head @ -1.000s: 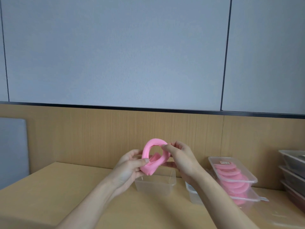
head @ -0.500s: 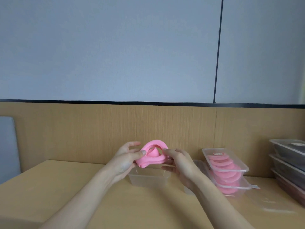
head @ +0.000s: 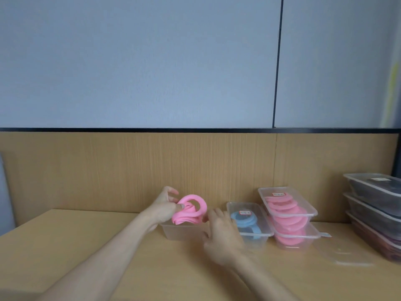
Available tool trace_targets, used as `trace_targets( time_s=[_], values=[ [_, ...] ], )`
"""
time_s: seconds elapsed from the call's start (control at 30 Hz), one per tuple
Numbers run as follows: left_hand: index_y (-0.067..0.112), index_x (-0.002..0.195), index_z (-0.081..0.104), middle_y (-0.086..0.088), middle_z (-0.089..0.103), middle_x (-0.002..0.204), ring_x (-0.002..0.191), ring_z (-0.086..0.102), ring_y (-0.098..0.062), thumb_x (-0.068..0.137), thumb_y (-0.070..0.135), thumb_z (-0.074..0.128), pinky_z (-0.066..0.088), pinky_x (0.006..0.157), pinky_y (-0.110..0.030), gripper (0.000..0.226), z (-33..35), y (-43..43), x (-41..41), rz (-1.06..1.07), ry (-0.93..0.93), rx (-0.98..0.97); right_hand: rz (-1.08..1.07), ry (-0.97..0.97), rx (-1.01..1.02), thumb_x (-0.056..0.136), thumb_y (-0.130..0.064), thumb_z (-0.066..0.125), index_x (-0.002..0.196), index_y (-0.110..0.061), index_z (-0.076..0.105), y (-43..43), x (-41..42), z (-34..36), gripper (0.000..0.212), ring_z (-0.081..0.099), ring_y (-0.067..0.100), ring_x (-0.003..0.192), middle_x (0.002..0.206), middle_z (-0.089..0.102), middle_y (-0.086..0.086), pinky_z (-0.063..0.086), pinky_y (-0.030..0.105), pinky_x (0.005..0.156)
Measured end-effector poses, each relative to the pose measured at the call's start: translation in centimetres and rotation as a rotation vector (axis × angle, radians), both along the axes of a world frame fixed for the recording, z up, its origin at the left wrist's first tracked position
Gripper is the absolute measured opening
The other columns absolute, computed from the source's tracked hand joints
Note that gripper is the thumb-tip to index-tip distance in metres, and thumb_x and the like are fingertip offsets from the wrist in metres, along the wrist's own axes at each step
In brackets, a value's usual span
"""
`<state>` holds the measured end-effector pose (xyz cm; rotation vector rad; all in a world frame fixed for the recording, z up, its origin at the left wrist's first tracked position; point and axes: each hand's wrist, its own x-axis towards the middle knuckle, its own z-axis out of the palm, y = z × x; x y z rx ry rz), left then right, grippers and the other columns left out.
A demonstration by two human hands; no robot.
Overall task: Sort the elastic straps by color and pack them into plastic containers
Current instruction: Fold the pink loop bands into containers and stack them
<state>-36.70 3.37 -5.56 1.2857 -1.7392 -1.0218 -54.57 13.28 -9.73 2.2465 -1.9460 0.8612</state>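
My left hand pinches a folded, looped pink elastic strap and holds it just over the open top of a clear plastic container on the wooden table. The strap's lower folds dip to the container's rim. My right hand is off the strap, with relaxed fingers at the container's right end, between it and the box of blue straps. Whether it touches the container is unclear.
Two lidded boxes of pink straps are stacked to the right of the blue one. A loose clear lid lies on the table. Three lidded containers with dark contents are stacked at the far right. A wooden wall panel runs behind.
Both hands lowered the pink strap from mid-air down to the clear container. My right hand let go of the strap and dropped beside the container. The camera view shifted right.
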Motion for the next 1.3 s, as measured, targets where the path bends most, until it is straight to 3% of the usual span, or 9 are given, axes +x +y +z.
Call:
trace_targets(
  time_s=[0.17, 0.4, 0.63, 0.8, 0.87, 0.97, 1.03, 1.17, 1.3],
  values=[
    [0.02, 0.106, 0.058, -0.006, 0.065, 0.106, 0.088, 0.061, -0.016, 0.092, 0.004, 0.069, 0.046, 0.073, -0.026, 0.024, -0.3, -0.3, 0.3, -0.007, -0.051, -0.03, 0.047, 0.014, 0.011, 0.087, -0.016, 0.051, 0.104, -0.02, 0.053, 0.1, 0.5, -1.5, 0.018, 0.046, 0.022, 0.113, 0.118, 0.051, 0.001, 0.039, 0.032, 0.095],
    [0.017, 0.103, 0.062, -0.004, 0.066, 0.104, 0.089, 0.061, -0.015, 0.088, -0.001, 0.069, 0.047, 0.075, -0.023, 0.025, 0.1, -0.4, 0.4, -0.086, -0.174, -0.056, 0.087, -0.147, -0.02, 0.076, -0.001, 0.046, 0.092, -0.023, 0.041, 0.4, 0.2, -2.8, 0.028, 0.047, 0.019, 0.096, 0.102, 0.046, -0.003, 0.033, 0.027, 0.073],
    [0.012, 0.104, 0.062, -0.002, 0.061, 0.091, 0.085, 0.054, -0.013, 0.088, -0.008, 0.067, 0.044, 0.075, -0.02, 0.026, -0.1, 0.1, 0.0, -0.251, -0.27, -0.016, 0.121, -0.244, -0.097, 0.081, -0.001, 0.046, 0.101, -0.019, 0.044, 0.9, -0.5, -3.4, 0.027, 0.051, 0.021, 0.1, 0.106, 0.051, 0.0, 0.044, 0.038, 0.085],
    [0.013, 0.111, 0.06, -0.014, 0.064, 0.121, 0.096, 0.057, -0.017, 0.09, -0.004, 0.066, 0.045, 0.083, -0.025, 0.027, -0.6, 0.2, -0.4, -0.277, -0.425, 0.006, 0.111, -0.169, -0.099, 0.076, -0.009, 0.036, 0.12, -0.018, 0.049, 1.5, -0.2, -3.7, 0.047, 0.048, 0.022, 0.109, 0.115, 0.051, 0.001, 0.043, 0.037, 0.094],
    [0.017, 0.111, 0.059, -0.006, 0.062, 0.124, 0.093, 0.058, -0.014, 0.09, 0.001, 0.068, 0.045, 0.08, -0.022, 0.028, -1.1, 0.1, -1.0, -0.275, -0.562, -0.045, 0.099, -0.094, -0.097, 0.078, -0.009, 0.037, 0.121, -0.017, 0.052, 1.5, -0.2, -3.8, 0.046, 0.046, 0.024, 0.111, 0.119, 0.05, 0.003, 0.041, 0.036, 0.096],
    [0.02, 0.107, 0.06, 0.0, 0.062, 0.116, 0.085, 0.062, -0.015, 0.089, 0.001, 0.069, 0.046, 0.068, -0.02, 0.027, -1.9, -0.2, -1.3, -0.243, -0.606, -0.132, 0.097, -0.057, -0.101, 0.082, -0.008, 0.04, 0.12, -0.015, 0.056, 1.5, -0.3, -3.9, 0.041, 0.044, 0.023, 0.113, 0.121, 0.048, 0.003, 0.04, 0.034, 0.098],
    [0.02, 0.103, 0.063, 0.0, 0.063, 0.111, 0.097, 0.063, -0.02, 0.088, 0.0, 0.07, 0.048, 0.08, -0.024, 0.026, -2.5, -0.3, -1.0, -0.213, -0.584, -0.188, 0.095, -0.028, -0.097, 0.084, -0.009, 0.041, 0.118, -0.016, 0.057, 1.5, -0.3, -4.0, 0.038, 0.043, 0.023, 0.112, 0.12, 0.047, 0.003, 0.04, 0.033, 0.097],
    [0.026, 0.101, 0.072, 0.006, 0.052, 0.121, 0.116, 0.041, -0.013, 0.086, 0.017, 0.079, 0.029, 0.105, -0.025, 0.019, -3.7, -0.3, 0.2, -0.133, -0.53, -0.332, 0.084, 0.01, -0.102, 0.086, -0.01, 0.042, 0.114, -0.015, 0.058, 1.7, -0.2, -4.0, 0.032, 0.044, 0.024, 0.111, 0.118, 0.046, 0.003, 0.041, 0.035, 0.094],
    [0.025, 0.101, 0.074, 0.005, 0.04, 0.142, 0.137, 0.029, -0.013, 0.091, 0.018, 0.074, 0.013, 0.119, -0.031, 0.013, -4.4, 0.8, 0.8, -0.084, -0.299, -0.216, 0.061, 0.059, -0.124, 0.082, -0.013, 0.04, 0.114, -0.016, 0.059, 1.9, -0.2, -3.8, 0.037, 0.045, 0.026, 0.108, 0.114, 0.048, 0.002, 0.041, 0.036, 0.09]
  ],
)
